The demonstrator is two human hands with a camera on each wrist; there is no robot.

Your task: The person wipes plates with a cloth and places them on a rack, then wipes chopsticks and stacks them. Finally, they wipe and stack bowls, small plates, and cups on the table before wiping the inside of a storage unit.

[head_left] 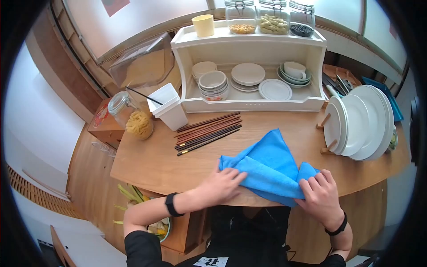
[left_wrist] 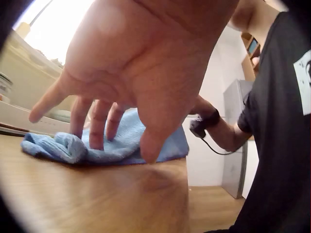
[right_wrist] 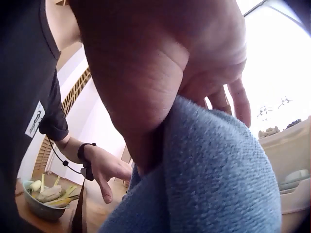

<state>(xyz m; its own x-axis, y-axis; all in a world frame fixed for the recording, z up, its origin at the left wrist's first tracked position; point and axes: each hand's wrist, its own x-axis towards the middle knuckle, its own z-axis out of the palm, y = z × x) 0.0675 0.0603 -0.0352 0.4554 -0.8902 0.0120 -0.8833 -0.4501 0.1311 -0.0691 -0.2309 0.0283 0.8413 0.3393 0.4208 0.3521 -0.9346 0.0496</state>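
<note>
A blue cloth (head_left: pixel 269 167) lies partly folded near the front edge of the wooden table, one corner pointing to the back. On its left end rests my left hand (head_left: pixel 221 183); in the left wrist view its spread fingers (left_wrist: pixel 98 124) press down on the fabric, thumb apart. My right hand (head_left: pixel 319 196) grips the right end of the cloth, which bunches up at the fingers. Close up in the right wrist view, a thick fold of the cloth (right_wrist: pixel 223 170) rises between thumb and palm, hiding the thumb's tip.
Behind the cloth lie several chopsticks (head_left: pixel 209 131). A white container (head_left: pixel 171 107) and a pasta jar (head_left: pixel 133 116) stand at the left. A plate rack with white plates (head_left: pixel 356 122) is at the right. Along the back, a white shelf (head_left: pixel 249 41) holds bowls, plates and jars.
</note>
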